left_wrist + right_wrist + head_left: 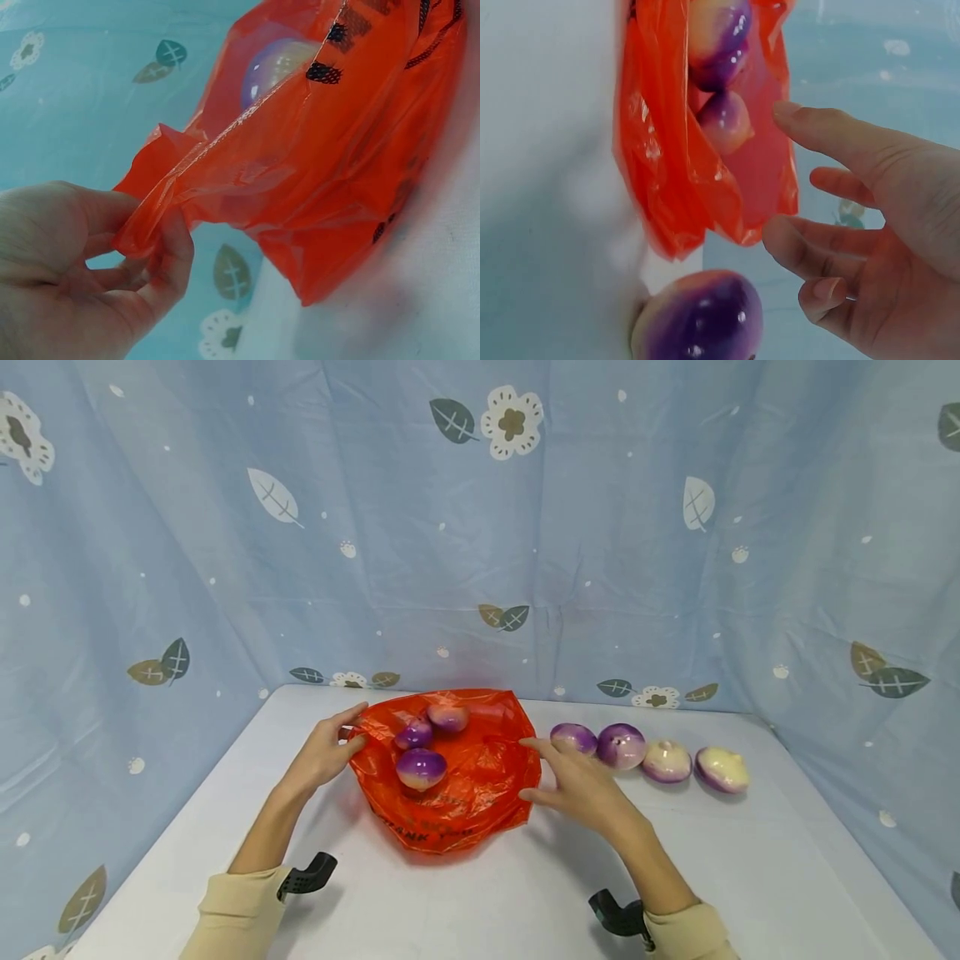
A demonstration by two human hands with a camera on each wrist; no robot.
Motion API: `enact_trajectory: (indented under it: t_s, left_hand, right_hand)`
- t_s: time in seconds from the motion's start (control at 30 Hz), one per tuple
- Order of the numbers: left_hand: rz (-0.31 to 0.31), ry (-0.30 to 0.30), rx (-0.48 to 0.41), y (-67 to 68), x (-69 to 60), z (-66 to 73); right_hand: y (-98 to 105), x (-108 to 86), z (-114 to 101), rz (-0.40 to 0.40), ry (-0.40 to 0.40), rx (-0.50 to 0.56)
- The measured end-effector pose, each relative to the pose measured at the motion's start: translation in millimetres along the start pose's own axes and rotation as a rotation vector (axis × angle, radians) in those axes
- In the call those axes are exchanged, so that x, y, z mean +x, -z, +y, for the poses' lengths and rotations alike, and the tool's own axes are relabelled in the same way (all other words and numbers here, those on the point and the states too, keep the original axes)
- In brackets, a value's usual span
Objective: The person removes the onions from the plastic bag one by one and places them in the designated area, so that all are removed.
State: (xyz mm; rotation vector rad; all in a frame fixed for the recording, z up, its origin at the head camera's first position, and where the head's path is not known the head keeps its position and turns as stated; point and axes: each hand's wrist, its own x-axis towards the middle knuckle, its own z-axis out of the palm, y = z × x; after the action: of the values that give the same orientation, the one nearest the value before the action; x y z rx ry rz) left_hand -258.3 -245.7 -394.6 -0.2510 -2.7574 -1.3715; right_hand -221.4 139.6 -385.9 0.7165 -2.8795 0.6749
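A red plastic bag [480, 777] lies with its mouth spread on the white table, printed with dark letters. Inside it are three glossy purple-and-cream bulbs [421, 769], like turnips or onions. My left hand [324, 753] pinches the bag's left rim between thumb and fingers, clearly seen in the left wrist view. At the right rim, my right hand [581, 785] has its fingers spread and loosely bent. Its fingertips are at the rim, and whether they touch it I cannot tell. Nothing is gripped in that hand.
To the right of the bag, several more purple-and-cream bulbs [667, 762] stand in a row on the white table [750, 877]. The leftmost is partly behind my right hand. A blue patterned curtain [622, 568] hangs around the back and sides.
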Motion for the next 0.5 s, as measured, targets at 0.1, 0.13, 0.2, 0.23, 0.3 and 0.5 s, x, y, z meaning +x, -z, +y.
enact_trajectory:
  t_s: [0.1, 0.13, 0.2, 0.23, 0.3, 0.5]
  left_hand:
    - [-0.008, 0.007, 0.006, -0.4, 0.4, 0.4]
    - [-0.007, 0.011, 0.009, -0.2, 0.0, 0.0]
    - [-0.008, 0.023, 0.013, -0.1, -0.7, -0.7]
    - [-0.008, 0.026, 0.014, -0.1, -0.8, -0.9]
    - [-0.007, 0.026, 0.013, -0.4, -0.3, -0.8]
    - [0.016, -0.01, 0.034, -1.7, 1.6, 0.7]
  right_hand:
    - [-3.7, 1.4, -4.1, -0.01, 0.016, 0.01]
    - [-4.9, 2.5, -5.9, -0.013, 0.021, 0.01]
    - [-7.1, 4.5, -9.5, -0.018, 0.033, 0.008]
    - [-8.1, 5.4, -11.4, -0.023, 0.034, 0.007]
    - [-10.1, 6.9, -15.0, -0.037, 0.029, 0.006]
    - [-16.7, 11.3, -23.1, -0.088, -0.016, 0.008]
